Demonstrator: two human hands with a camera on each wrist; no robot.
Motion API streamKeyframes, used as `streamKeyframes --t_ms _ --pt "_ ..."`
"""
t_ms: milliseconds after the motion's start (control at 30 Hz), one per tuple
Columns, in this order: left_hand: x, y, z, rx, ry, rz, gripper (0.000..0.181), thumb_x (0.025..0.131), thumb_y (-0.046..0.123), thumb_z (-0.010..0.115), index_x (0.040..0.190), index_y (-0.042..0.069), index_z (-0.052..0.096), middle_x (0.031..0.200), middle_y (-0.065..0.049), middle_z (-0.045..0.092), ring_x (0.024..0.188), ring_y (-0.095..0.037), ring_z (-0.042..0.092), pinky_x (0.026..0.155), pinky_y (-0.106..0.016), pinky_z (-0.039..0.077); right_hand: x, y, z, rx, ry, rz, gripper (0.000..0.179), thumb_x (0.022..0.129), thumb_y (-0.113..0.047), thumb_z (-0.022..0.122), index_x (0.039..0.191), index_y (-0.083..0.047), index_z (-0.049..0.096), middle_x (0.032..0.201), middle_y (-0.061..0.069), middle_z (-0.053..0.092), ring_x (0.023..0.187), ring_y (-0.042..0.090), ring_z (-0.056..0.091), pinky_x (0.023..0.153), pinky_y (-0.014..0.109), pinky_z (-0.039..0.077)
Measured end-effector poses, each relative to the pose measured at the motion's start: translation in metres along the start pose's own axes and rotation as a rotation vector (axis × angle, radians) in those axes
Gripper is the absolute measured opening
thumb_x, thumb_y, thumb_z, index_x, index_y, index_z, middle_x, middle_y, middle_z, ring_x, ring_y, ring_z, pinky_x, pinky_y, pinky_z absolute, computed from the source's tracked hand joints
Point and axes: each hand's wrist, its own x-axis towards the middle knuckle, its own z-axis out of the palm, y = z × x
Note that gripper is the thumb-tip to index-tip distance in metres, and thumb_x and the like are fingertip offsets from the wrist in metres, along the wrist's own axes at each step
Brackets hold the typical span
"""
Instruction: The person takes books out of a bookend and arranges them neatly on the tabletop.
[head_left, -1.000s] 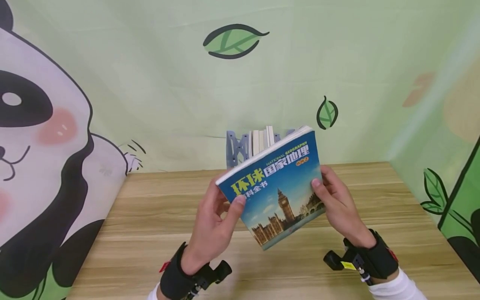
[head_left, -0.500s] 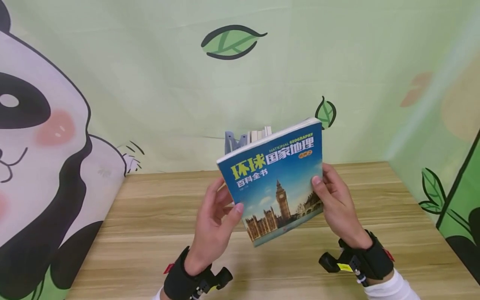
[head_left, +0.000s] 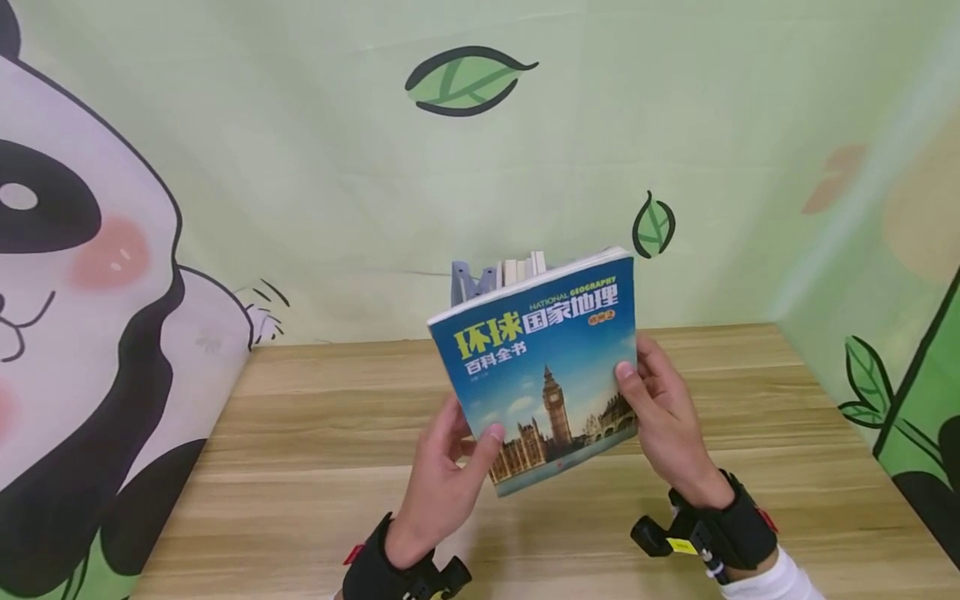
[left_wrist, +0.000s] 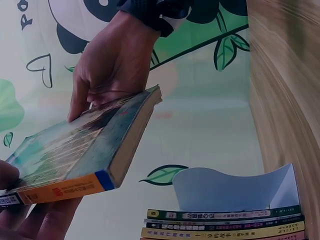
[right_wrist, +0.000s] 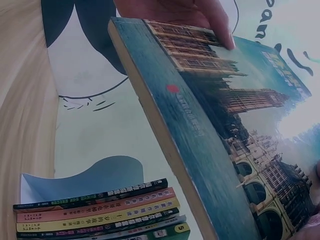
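A blue paperback book (head_left: pixel 551 350) with a clock tower on its cover is held up, tilted, over the table in the head view. My left hand (head_left: pixel 446 479) grips its lower left edge, thumb on the cover and fingers behind. On the other side my right hand (head_left: pixel 667 417) holds the right edge, its thumb also lying on the cover. The orange spine (left_wrist: pixel 65 187) of the book faces the left wrist camera, beside the left fingers. In the right wrist view the bottom edge of the book (right_wrist: pixel 165 140) shows, with the left thumb on the cover beyond.
Behind the held book, a grey-blue bookend (head_left: pixel 461 283) and several standing books (head_left: pixel 517 271) are partly covered in the head view. Their spines (right_wrist: pixel 100 207) show in the right wrist view. The wooden table (head_left: pixel 315 433) meets a green printed backdrop (head_left: pixel 337 192).
My left hand has slid lower along the left edge of the book. The book's top left corner has risen, so it leans less. My right hand keeps its hold, shifted slightly left.
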Motion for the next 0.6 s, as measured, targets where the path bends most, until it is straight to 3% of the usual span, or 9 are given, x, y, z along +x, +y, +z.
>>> streamKeyframes --t_ms 233,500,600 --pt "-0.002 -0.003 0.0 0.035 0.044 0.006 0.051 0.099 0.007 0.056 0.147 0.013 0.042 0.126 -0.017 0.067 0.1 -0.012 0.069 0.069 -0.03 0.059 -0.006 0.003 0.0 -0.037 -0.024 0.07 0.044 0.108 -0.013 0.034 0.151 -0.006 0.032 0.122 -0.009 0.059 0.105 0.006 0.061 0.086 0.019 0.053" --pt "-0.003 -0.006 -0.005 0.076 0.076 -0.023 0.047 0.099 0.009 0.057 0.144 0.01 0.045 0.122 -0.016 0.069 0.097 -0.014 0.069 0.067 -0.028 0.057 -0.014 0.003 0.0 -0.085 -0.091 0.018 0.056 0.103 0.001 0.041 0.155 -0.01 0.025 0.138 -0.013 0.051 0.12 0.001 0.056 0.094 0.015 0.05" --pt "-0.003 -0.007 -0.007 0.09 0.084 -0.014 0.047 0.099 0.009 0.057 0.144 0.01 0.045 0.122 -0.016 0.069 0.096 -0.014 0.07 0.066 -0.027 0.057 -0.017 0.001 0.001 -0.116 -0.094 0.031 0.059 0.102 0.002 0.044 0.156 -0.013 0.024 0.14 -0.004 0.049 0.12 0.0 0.056 0.094 0.015 0.05"
